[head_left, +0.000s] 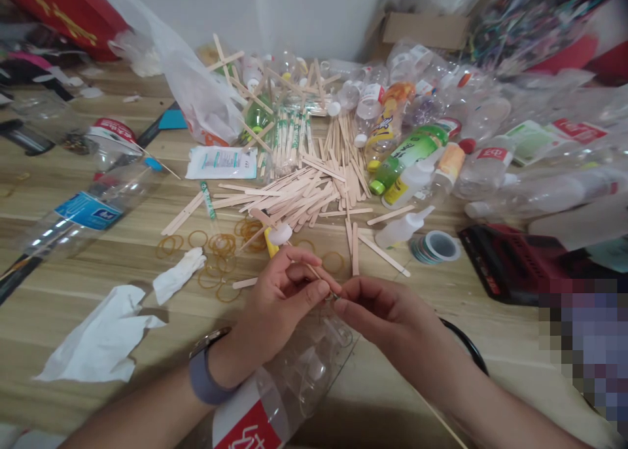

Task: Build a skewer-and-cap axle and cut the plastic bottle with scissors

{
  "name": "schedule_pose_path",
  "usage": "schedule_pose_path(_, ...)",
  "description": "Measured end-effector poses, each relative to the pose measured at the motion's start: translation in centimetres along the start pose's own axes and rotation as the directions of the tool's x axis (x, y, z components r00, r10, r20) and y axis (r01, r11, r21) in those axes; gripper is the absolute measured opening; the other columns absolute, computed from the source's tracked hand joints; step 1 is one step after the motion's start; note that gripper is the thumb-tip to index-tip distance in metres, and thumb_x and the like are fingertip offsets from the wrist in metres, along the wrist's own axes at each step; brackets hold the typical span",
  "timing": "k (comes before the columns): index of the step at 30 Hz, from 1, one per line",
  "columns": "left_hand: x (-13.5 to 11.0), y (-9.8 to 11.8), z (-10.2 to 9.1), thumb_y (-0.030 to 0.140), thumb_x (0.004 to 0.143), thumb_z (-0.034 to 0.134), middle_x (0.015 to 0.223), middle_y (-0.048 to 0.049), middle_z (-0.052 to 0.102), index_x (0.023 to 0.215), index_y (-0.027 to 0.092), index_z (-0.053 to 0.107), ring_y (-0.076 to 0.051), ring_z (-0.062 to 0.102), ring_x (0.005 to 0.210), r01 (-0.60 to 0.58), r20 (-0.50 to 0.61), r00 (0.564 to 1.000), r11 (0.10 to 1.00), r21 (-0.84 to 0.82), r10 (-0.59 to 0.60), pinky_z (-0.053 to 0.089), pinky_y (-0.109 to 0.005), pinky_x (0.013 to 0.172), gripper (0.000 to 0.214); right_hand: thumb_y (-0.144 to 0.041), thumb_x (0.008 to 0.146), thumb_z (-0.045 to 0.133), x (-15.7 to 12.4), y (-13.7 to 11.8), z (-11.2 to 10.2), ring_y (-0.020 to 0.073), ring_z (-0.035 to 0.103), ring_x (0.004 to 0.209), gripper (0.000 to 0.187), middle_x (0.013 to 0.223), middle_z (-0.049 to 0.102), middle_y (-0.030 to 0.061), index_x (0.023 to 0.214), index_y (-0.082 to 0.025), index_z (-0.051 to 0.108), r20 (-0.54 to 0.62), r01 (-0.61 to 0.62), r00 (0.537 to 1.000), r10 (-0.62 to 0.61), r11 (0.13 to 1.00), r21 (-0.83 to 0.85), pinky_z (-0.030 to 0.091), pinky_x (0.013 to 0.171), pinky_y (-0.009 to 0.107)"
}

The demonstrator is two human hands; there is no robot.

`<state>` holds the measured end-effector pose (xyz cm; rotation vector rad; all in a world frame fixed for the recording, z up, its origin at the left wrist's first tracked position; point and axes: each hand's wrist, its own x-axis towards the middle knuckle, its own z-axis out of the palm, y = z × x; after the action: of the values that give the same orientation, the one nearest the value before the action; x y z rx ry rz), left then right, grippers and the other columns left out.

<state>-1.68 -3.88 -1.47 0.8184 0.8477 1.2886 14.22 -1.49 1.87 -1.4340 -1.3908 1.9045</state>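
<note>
My left hand (287,295), wearing a watch with a purple-grey band (206,374), is closed around a thin wooden stick (311,268). Near the far end of that stick are a white bottle cap (280,233) and a flat craft stick (262,218); whether they are joined to it I cannot tell. My right hand (377,302) pinches something small and dark right beside the left fingertips, too small to name. Under both hands lies a clear plastic bottle (289,383) with a red and white label (252,429).
Beyond the hands are piled craft sticks (294,197), rubber bands (220,249) and many plastic bottles (422,148). Crumpled tissue (105,338) and a blue-labelled bottle (88,210) lie left. At right are a tape roll (436,247), a white squeeze bottle (402,230) and a dark red case (505,262).
</note>
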Motion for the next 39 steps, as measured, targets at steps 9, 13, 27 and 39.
schedule_pose_path(9, -0.1, -0.5, -0.3, 0.013, 0.087, 0.068, 0.083, 0.002, 0.076, 0.097, 0.021, 0.055, -0.009, 0.069, 0.071, 0.016, 0.053, 0.999, 0.998, -0.057, -0.012, 0.053, -0.022, 0.07, 0.018, -0.036, 0.062, 0.072, 0.5, 0.3, -0.4, 0.0056, 0.031, 0.047, 0.026, 0.054, 0.045, -0.0039, 0.062, -0.016, 0.057, 0.127, -0.187, 0.98, 0.151, 0.919, 0.348, 0.02, 0.045, 0.022)
schedule_pose_path(13, 0.0, -0.6, -0.3, 0.013, 0.088, 0.067, 0.084, 0.0018, 0.076, 0.097, 0.021, 0.055, -0.01, 0.069, 0.07, 0.007, 0.089, 0.996, 0.995, -0.099, 0.002, 0.054, -0.024, 0.071, 0.017, -0.032, 0.058, 0.072, 0.8, 0.5, -0.6, 0.0053, 0.032, 0.048, 0.022, 0.059, 0.049, -0.0028, 0.064, -0.015, 0.059, 0.226, -0.299, 0.95, 0.217, 0.845, 0.443, 0.02, 0.043, 0.019)
schedule_pose_path(27, -0.1, -0.8, -0.2, 0.01, 0.089, 0.063, 0.088, 0.0023, 0.076, 0.102, 0.023, 0.058, -0.011, 0.071, 0.074, -0.01, 0.221, 0.974, 0.977, -0.214, 0.059, 0.059, -0.025, 0.072, 0.019, -0.028, 0.061, 0.071, 1.2, 0.8, -1.6, 0.0041, 0.027, 0.048, 0.017, 0.059, 0.047, -0.003, 0.068, -0.015, 0.065, 0.372, -0.325, 0.91, 0.182, 0.87, 0.37, 0.014, 0.042, 0.018)
schedule_pose_path(39, -0.1, -0.7, -0.2, 0.012, 0.089, 0.065, 0.087, 0.0019, 0.076, 0.101, 0.022, 0.056, -0.011, 0.072, 0.072, 0.019, 0.223, 0.974, 0.975, -0.223, 0.032, 0.059, -0.026, 0.07, 0.018, -0.028, 0.061, 0.075, 1.3, 0.8, -1.5, 0.003, 0.025, 0.046, 0.018, 0.057, 0.05, -0.0031, 0.067, -0.013, 0.066, 0.385, -0.313, 0.909, 0.157, 0.868, 0.385, 0.013, 0.043, 0.019)
